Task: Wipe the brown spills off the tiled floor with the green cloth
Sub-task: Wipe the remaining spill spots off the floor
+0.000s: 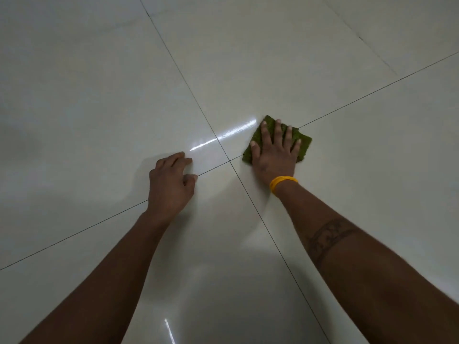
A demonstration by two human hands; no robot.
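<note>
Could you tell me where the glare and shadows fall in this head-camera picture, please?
Head view: dim overall; a bright glare streak crosses the glossy pale tiled floor left of the square green cloth under the right hand; a smaller glint near the bottom edge; soft shadow beside the left hand; grout lines bow slightly.

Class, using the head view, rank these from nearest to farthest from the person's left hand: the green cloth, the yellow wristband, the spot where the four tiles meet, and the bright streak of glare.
Measured from the left hand:
1. Bright streak of glare, just beyond its fingertips.
2. Meeting point of four tile joints, to its right.
3. Square green cloth under the right hand, and the yellow wristband: too close to call.
</note>
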